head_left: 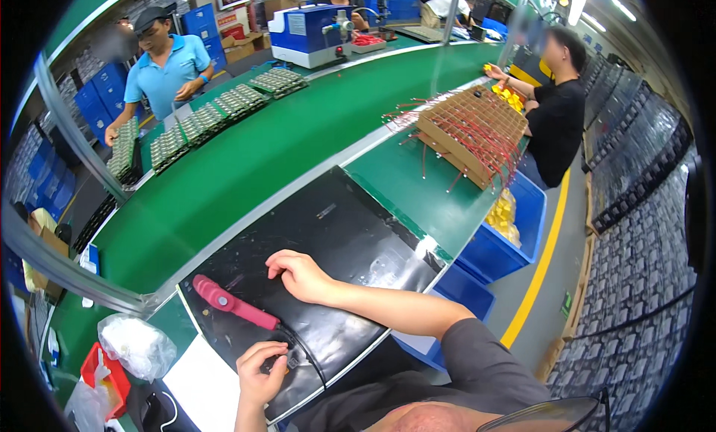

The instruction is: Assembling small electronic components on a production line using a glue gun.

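A black mat covers the bench in front of me. On it lies a pink hand-held device with a rounded head, a pale round button and a black cord. My left hand is near the mat's front edge, below the device's handle. Its thumb and fingers curl toward each other beside a small dark part; what sits between the fingertips is too small to make out. Further right, my right hand hovers over or rests on the mat, fingers loosely bent and holding nothing visible.
Left are a white sheet, a plastic bag and a red bin. A green conveyor runs behind the mat. Cardboard trays with red wires, blue crates and a co-worker are right; another handles circuit boards.
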Available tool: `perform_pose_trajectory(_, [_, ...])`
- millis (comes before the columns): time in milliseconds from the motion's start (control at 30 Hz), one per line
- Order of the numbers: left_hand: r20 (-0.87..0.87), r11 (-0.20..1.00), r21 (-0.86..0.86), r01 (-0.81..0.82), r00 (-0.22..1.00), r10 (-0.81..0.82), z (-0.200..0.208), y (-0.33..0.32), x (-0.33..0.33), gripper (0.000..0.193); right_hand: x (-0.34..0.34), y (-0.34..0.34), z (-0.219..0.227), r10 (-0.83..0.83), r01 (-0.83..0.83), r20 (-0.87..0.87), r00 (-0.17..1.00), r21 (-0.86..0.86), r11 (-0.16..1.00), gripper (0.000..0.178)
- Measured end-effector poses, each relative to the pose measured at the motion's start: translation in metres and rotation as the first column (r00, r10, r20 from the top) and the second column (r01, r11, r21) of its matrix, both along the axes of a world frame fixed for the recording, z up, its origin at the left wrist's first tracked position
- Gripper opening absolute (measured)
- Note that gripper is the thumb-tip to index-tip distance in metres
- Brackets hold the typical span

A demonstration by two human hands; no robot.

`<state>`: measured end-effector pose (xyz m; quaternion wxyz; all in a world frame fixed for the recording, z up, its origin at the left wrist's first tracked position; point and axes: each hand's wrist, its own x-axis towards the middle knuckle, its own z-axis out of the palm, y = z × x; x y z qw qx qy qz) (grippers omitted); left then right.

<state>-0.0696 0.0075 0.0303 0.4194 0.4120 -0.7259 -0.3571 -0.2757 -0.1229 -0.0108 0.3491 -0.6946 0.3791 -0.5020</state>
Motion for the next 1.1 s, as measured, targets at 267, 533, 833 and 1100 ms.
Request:
perform_pose_trajectory(267, [0.013,1.000,-0.014,0.013,1.000,-0.013,0.003,0.004,0.000,0.016,0.002,0.002,-0.005,0.039,-0.039,-0.004,0.999,0.018,0.999,0.027])
perform_pose_trajectory(533, [0.028,0.998,-0.040,0.038,0.999,-0.037,0.001,0.001,0.002,0.012,-0.001,0.002,-0.002,0.033,-0.032,-0.015,0.999,0.046,0.998,0.025])
perform_pose_trajectory(833, [0.007,0.998,-0.045,0.035,0.999,-0.035,-0.004,0.002,0.008,0.014,0.003,0.001,-0.001,0.059,-0.055,-0.037,0.998,0.108,0.993,0.021])
perform_pose_trajectory(1100, [-0.034,0.999,-0.001,0.050,0.998,-0.050,-0.002,-0.001,0.010,0.014,0.003,-0.004,-0.006,0.060,-0.057,-0.012,0.998,0.149,0.987,0.020])
